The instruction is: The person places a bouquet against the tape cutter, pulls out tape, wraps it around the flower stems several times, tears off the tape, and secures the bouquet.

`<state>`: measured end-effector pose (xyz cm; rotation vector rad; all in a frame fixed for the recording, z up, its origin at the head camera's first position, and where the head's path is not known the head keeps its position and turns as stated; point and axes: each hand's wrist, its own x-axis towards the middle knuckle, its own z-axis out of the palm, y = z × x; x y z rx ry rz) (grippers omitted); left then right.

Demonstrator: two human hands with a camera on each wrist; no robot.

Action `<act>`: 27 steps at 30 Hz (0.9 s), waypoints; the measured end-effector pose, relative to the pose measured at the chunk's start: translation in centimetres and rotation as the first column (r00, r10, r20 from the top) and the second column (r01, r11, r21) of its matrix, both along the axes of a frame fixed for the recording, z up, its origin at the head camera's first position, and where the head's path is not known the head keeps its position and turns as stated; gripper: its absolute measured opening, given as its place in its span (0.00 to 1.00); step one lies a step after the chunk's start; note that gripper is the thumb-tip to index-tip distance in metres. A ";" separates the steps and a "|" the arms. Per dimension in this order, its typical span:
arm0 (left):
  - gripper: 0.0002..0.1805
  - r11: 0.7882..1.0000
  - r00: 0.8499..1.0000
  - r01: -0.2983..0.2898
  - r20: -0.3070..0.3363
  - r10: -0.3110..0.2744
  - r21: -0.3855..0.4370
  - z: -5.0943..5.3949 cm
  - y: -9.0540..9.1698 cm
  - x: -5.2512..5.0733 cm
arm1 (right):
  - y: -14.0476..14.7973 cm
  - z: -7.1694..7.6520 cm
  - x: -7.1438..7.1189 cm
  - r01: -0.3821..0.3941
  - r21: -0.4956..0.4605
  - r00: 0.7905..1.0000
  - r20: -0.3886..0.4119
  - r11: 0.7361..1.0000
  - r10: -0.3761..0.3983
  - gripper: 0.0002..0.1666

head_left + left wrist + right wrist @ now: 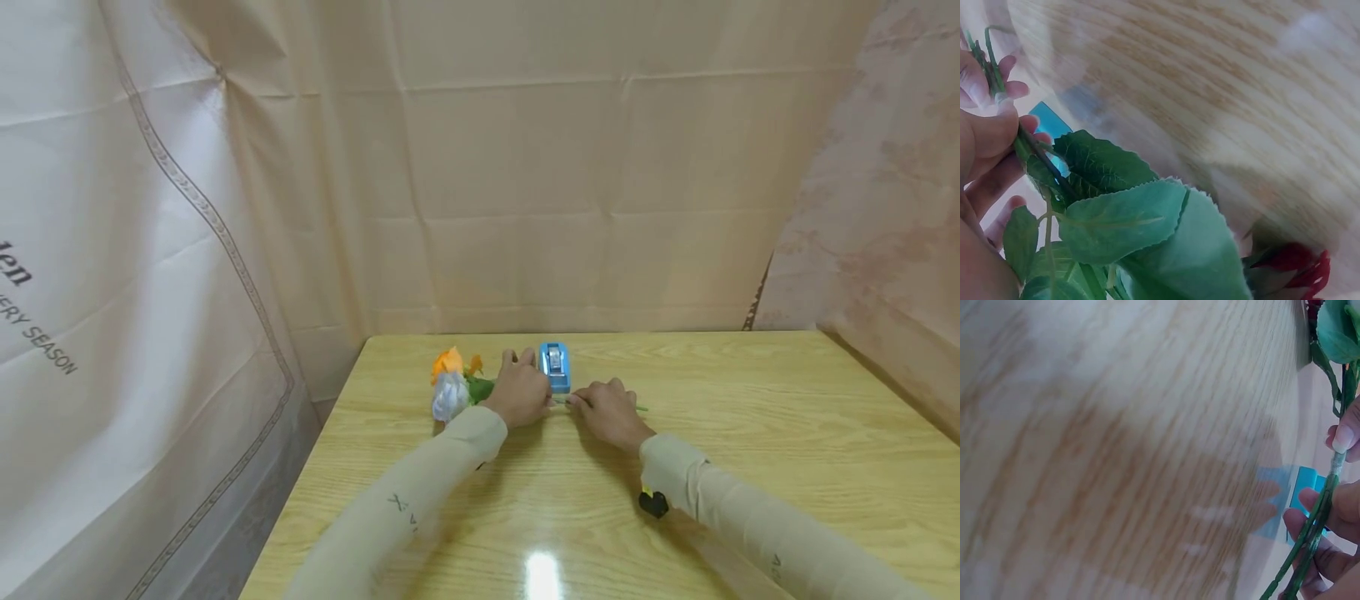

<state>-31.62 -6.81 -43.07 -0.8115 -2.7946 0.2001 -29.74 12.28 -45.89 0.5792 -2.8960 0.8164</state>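
My left hand (521, 390) pinches a bundle of flower stems just below the leaves. Orange (447, 362) and whitish flowers (450, 397) lie to its left in the head view. Serrated green leaves (1124, 222) and a dark red flower (1291, 269) fill the lower left wrist view. My right hand (611, 413) holds the lower green stems (1313, 540) between thumb and fingers. Between the hands, a whitish band that looks like clear tape (1337, 462) wraps the stems. A blue tape dispenser (555, 367) stands just behind the hands.
The wooden table (750, 467) has a glossy top that reflects light. Beige cloth (510, 208) hangs behind it, with pale printed cloth (112, 292) on the left. A small black and yellow object (653, 502) is at the right sleeve's cuff.
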 end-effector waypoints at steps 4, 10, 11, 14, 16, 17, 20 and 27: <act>0.09 1.000 1.000 0.004 -0.017 -0.004 0.007 0.0 0.0 0.2 | 0.0 0.0 -0.1 -0.006 0.009 1.000 0.012 1.000 0.006 0.17; 0.08 0.999 0.998 0.036 -0.046 -0.034 0.035 -0.3 -0.1 0.2 | 0.1 0.1 -0.3 0.000 0.012 1.000 0.018 1.000 0.000 0.16; 0.09 0.998 0.998 0.041 -0.051 -0.038 0.043 -0.4 -0.1 0.2 | 0.2 0.2 -0.3 0.001 0.012 1.000 0.016 1.000 -0.001 0.16; 0.10 0.997 0.997 0.048 -0.070 -0.044 0.058 -0.5 -0.2 0.3 | 0.2 0.3 -0.4 -0.002 0.001 1.000 0.008 1.000 0.002 0.16; 0.11 0.997 0.996 0.045 -0.079 -0.040 0.064 -0.5 -0.2 0.3 | 0.1 0.3 -0.4 -0.010 -0.019 1.000 -0.002 1.000 0.010 0.15; 0.11 0.997 0.996 0.044 -0.082 -0.039 0.065 -0.5 -0.2 0.4 | 0.1 0.4 -0.4 -0.013 -0.029 1.000 -0.009 0.999 0.013 0.14; 0.10 0.998 0.996 0.047 -0.073 -0.044 0.051 -0.5 -0.2 0.5 | 0.1 0.4 -0.5 -0.016 -0.054 0.999 -0.031 0.998 0.015 0.12; 0.12 0.997 0.996 0.070 0.045 -0.072 0.041 -0.1 -0.4 0.5 | 0.1 0.4 -0.7 0.017 -0.075 1.000 -0.003 0.997 -0.017 0.11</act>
